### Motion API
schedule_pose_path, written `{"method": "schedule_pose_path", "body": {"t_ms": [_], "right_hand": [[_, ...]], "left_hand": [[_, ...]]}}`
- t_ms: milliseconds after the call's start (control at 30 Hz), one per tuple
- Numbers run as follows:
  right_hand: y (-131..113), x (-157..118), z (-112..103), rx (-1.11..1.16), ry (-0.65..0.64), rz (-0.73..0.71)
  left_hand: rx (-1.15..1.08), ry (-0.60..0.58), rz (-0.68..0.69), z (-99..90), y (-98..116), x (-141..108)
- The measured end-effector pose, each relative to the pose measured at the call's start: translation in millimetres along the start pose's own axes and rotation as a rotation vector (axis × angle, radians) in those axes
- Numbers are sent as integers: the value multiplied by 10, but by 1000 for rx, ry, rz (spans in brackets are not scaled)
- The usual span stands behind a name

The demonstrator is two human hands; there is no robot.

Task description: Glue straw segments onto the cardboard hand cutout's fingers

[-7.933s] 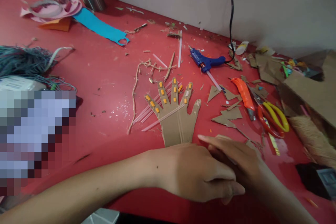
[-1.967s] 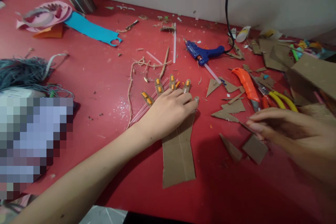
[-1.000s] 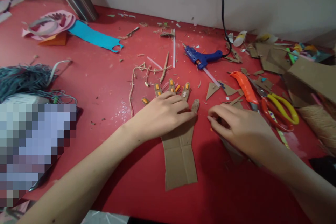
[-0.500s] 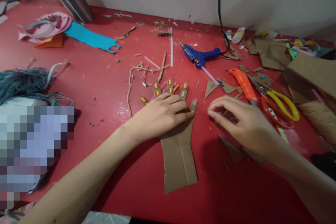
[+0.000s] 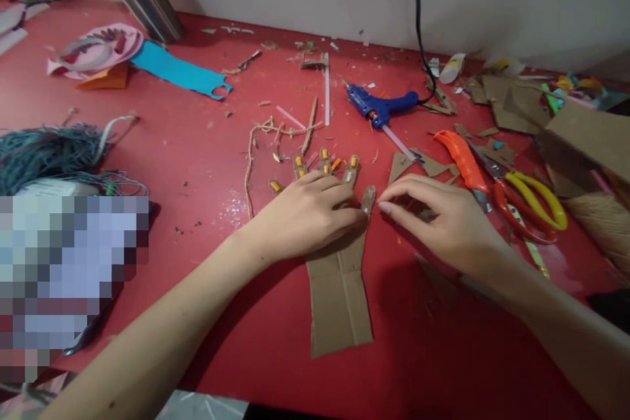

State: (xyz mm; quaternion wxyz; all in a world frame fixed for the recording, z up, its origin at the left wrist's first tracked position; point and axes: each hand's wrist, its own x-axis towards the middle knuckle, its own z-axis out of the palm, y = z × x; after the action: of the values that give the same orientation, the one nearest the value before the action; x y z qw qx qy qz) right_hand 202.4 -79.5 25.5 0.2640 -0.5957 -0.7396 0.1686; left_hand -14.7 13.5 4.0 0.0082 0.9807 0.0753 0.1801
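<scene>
A cardboard hand cutout [image 5: 340, 302] lies on the red table, with orange straw pieces [image 5: 325, 156] on several of its fingers. Across its palm rests my left hand [image 5: 315, 213], palm down, its fingers bent over the cardboard and their tips partly hidden. My right hand [image 5: 438, 216] is just right of the cutout's thumb [image 5: 369, 199], thumb and index finger brought together in a pinch; anything between the tips is too small to make out.
Behind the cutout lie a blue glue gun [image 5: 381, 105], twine [image 5: 250, 164] and a clear stick [image 5: 327, 88]. An orange cutter [image 5: 457, 161], scissors [image 5: 536, 200] and cardboard scraps lie right. Teal yarn [image 5: 49, 151] sits left, near a pixelated area.
My right hand has moved left, closer to the cardboard thumb. My left hand stays on the palm. The whole view has shifted slightly.
</scene>
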Motion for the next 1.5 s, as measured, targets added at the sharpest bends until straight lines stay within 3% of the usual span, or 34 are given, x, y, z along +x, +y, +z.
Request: {"method": "schedule_pose_path", "body": {"t_ms": [333,800,1167,1500], "right_hand": [[-9,118,54,-3,-42,-2],[-31,89,51,222,-9,114],[48,52,56,14,-8,26],[103,35,-2,-60,11,52]], "left_hand": [[138,34,16,8,4,-12],[189,27,37,-10,47,25],[205,21,44,-6,31,19],[208,50,40,2,33,31]]}}
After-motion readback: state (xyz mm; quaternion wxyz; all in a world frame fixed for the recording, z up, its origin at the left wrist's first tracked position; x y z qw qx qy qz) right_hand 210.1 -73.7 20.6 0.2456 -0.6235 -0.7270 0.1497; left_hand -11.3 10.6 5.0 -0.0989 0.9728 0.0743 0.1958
